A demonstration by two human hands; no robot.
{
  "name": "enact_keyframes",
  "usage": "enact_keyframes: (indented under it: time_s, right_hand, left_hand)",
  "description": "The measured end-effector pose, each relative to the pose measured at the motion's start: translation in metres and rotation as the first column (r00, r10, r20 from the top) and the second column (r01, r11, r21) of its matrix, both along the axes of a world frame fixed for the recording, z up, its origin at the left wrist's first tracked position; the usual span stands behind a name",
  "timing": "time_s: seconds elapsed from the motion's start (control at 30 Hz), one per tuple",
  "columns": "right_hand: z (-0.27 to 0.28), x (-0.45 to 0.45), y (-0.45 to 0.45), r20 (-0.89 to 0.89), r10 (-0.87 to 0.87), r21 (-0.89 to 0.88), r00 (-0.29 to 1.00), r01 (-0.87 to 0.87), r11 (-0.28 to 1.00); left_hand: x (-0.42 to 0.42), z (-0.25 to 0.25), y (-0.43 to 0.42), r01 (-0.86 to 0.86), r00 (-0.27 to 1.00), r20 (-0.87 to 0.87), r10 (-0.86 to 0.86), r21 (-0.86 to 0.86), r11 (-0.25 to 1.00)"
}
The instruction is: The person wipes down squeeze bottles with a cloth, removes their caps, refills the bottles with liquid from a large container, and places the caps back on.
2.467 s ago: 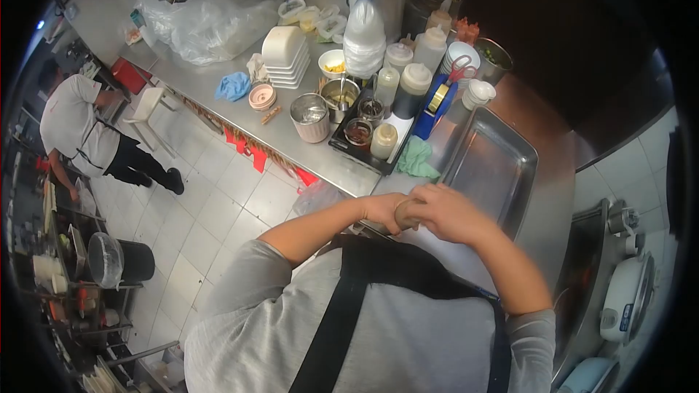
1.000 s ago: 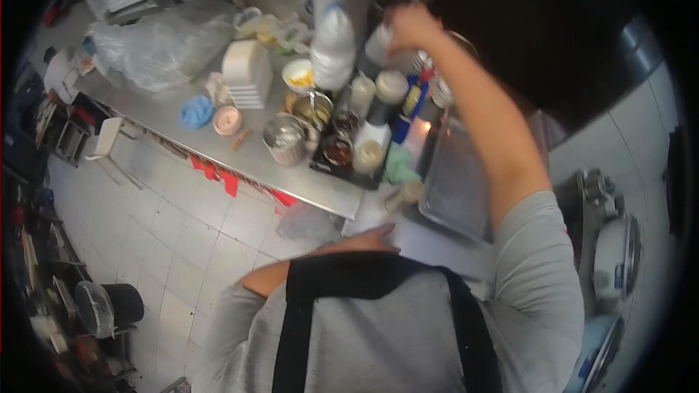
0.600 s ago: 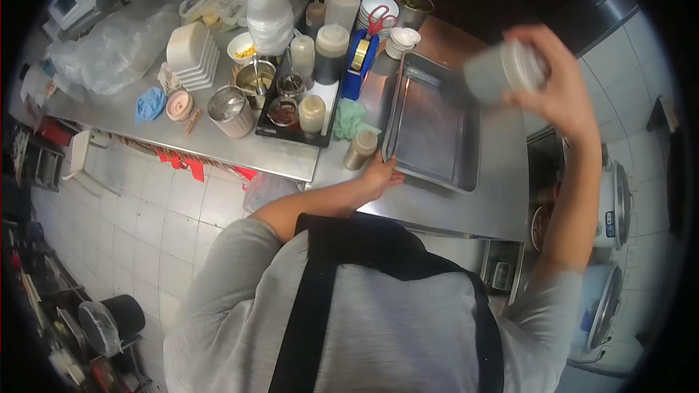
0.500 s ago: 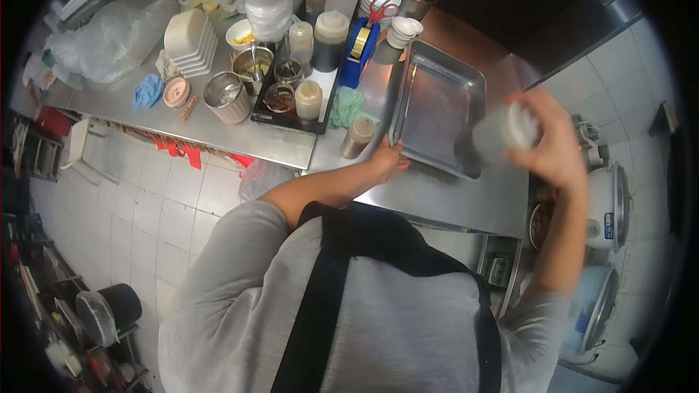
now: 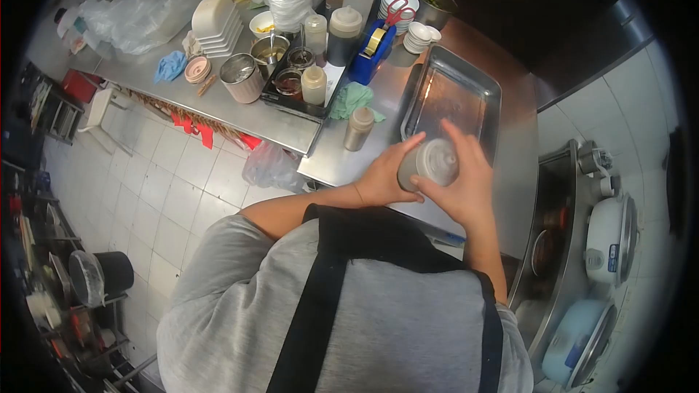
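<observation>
A translucent squeeze bottle (image 5: 416, 167) with a clear cap is held in front of my chest, over the near edge of the metal tray (image 5: 498, 113). My left hand (image 5: 384, 176) wraps the body of the bottle from the left. Around the cap end, the fingers of my right hand (image 5: 470, 188) close from the right. The tray lies on the steel counter, with a wet-looking shine on its bottom. To the left of it stands a smaller squeeze bottle (image 5: 359, 129) with a brownish-grey filling, beside a crumpled green cloth (image 5: 352, 101).
Left of the cloth sits a black tray (image 5: 302, 108) with sauce bottles and bowls. Behind are a blue tape dispenser (image 5: 368, 58), red-handled scissors (image 5: 398, 10) and stacked white bowls (image 5: 417, 38). Rice cookers (image 5: 608, 240) stand at the right.
My right hand has brought the bottle from the right side of the tray to in front of me. My left hand has left the tray's edge and taken hold of the bottle.
</observation>
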State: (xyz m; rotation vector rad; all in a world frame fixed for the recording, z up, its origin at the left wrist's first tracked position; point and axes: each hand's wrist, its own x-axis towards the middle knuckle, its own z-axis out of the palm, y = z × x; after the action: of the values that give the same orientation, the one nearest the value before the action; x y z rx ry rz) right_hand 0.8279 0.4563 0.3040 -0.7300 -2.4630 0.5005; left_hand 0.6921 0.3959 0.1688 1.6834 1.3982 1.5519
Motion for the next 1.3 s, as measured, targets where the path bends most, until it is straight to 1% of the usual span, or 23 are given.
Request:
enact_keyframes:
  time_s: [0.07, 0.1, 0.17, 0.27, 0.47, 0.5, 0.57, 0.6, 0.67, 0.7, 0.73, 0.77, 0.8, 0.83, 0.87, 0.93, 0.97, 1.0, 1.03, 1.1, 1.13, 1.23, 1.3]
  right_hand:
    - [0.009, -0.003, -0.003, -0.217, 0.079, 0.073, 0.973, -0.065, 0.995]
    - [0.009, -0.005, -0.004, -0.375, 0.101, -0.069, 0.921, -0.136, 0.988]
    - [0.008, -0.006, -0.006, -0.652, 0.057, -0.307, 0.756, -0.331, 0.892]
    - [0.011, -0.004, 0.005, -0.640, 0.044, -0.420, 0.767, -0.397, 0.816]
    - [-0.001, 0.006, -0.001, -0.618, 0.007, -0.523, 0.787, -0.417, 0.743]
    - [-0.002, 0.009, -0.004, -0.615, 0.007, -0.527, 0.788, -0.418, 0.740]
    - [-0.003, 0.017, -0.009, -0.673, 0.089, -0.552, 0.734, -0.580, 0.599]
    - [-0.003, 0.019, -0.009, -0.704, 0.127, -0.554, 0.699, -0.652, 0.519]
    - [-0.007, 0.019, 0.006, -0.804, 0.417, -0.366, 0.423, -0.906, 0.213]
    - [-0.010, 0.016, 0.014, -0.824, 0.511, -0.269, 0.245, -0.963, 0.028]
    - [-0.012, 0.003, 0.027, -0.815, 0.578, -0.123, -0.037, -0.964, -0.236]
    - [-0.009, 0.004, 0.030, -0.813, 0.582, -0.178, 0.039, -0.967, -0.183]
    - [-0.001, 0.008, 0.033, -0.805, 0.582, -0.228, 0.115, -0.966, -0.124]
    - [0.009, 0.013, 0.036, -0.794, 0.576, -0.271, 0.193, -0.961, -0.053]
    - [0.018, 0.019, 0.041, -0.789, 0.534, -0.309, 0.304, -0.947, 0.083]
    - [0.033, 0.037, 0.050, -0.774, 0.377, -0.394, 0.509, -0.853, 0.343]
    - [0.041, 0.043, 0.052, -0.644, 0.369, -0.500, 0.671, -0.733, 0.461]
    - [0.052, 0.044, 0.042, -0.311, 0.425, -0.516, 0.850, -0.527, 0.675]
    - [0.058, 0.039, 0.028, 0.060, 0.378, -0.424, 0.924, -0.319, 0.847]
    - [0.029, 0.019, 0.006, 0.348, 0.334, -0.180, 0.876, -0.287, 0.941]
    - [0.013, 0.010, 0.001, 0.478, 0.279, -0.045, 0.833, -0.294, 0.955]
    - [-0.023, -0.019, 0.002, 0.518, 0.458, -0.116, 0.723, -0.470, 0.875]
    - [-0.056, -0.031, 0.017, 0.259, 0.607, -0.011, 0.752, -0.626, 0.780]
  left_hand:
    - [0.001, 0.035, -0.004, -0.127, 0.992, 0.027, 0.126, 0.087, 0.988]
    - [0.003, 0.052, -0.007, -0.146, 0.989, -0.008, 0.148, 0.103, 0.984]
    - [0.008, 0.077, -0.014, -0.181, 0.978, -0.075, 0.192, 0.134, 0.974]
    - [0.004, 0.096, -0.027, 0.021, 0.999, 0.027, -0.017, -0.138, 0.990]
    - [0.002, 0.083, -0.036, 0.250, 0.961, 0.182, -0.207, -0.253, 0.935]
    - [0.005, 0.078, -0.037, 0.377, 0.901, 0.320, -0.295, -0.238, 0.895]
    - [0.011, 0.068, -0.040, 0.604, 0.704, 0.563, -0.433, -0.153, 0.782]
    - [0.016, 0.067, -0.041, 0.654, 0.651, 0.589, -0.478, -0.117, 0.747]
    - [0.028, 0.065, -0.040, 0.746, 0.533, 0.637, -0.557, -0.044, 0.664]
    - [0.027, 0.066, -0.038, 0.780, 0.548, 0.561, -0.620, -0.076, 0.621]
    - [0.024, 0.068, -0.033, 0.809, 0.552, 0.485, -0.679, -0.113, 0.577]
    - [0.020, 0.070, -0.028, 0.833, 0.543, 0.405, -0.735, -0.153, 0.531]
    - [0.014, 0.072, -0.020, 0.807, 0.586, 0.301, -0.752, -0.299, 0.509]
    - [0.012, 0.074, -0.022, 0.731, 0.682, 0.280, -0.676, -0.246, 0.636]
    - [0.009, 0.076, -0.026, 0.648, 0.758, 0.263, -0.597, -0.190, 0.738]
    - [0.009, 0.074, -0.028, 0.468, 0.872, 0.237, -0.428, -0.146, 0.872]
    - [0.008, 0.067, -0.030, 0.359, 0.921, 0.218, -0.322, -0.158, 0.920]
    - [0.009, 0.058, -0.032, 0.229, 0.961, 0.199, -0.194, -0.169, 0.959]
    - [0.011, 0.046, -0.036, 0.162, 0.970, 0.212, -0.121, -0.188, 0.969]
    - [0.009, 0.013, -0.043, 0.008, 0.972, 0.231, 0.046, -0.224, 0.974]
    - [0.007, -0.014, -0.045, -0.025, 0.972, 0.224, 0.072, -0.204, 0.979]
    - [-0.002, -0.044, -0.054, -0.323, 0.940, -0.146, 0.309, -0.084, 0.942]
    - [-0.014, -0.078, -0.056, -0.357, 0.934, -0.047, 0.354, -0.117, 0.927]
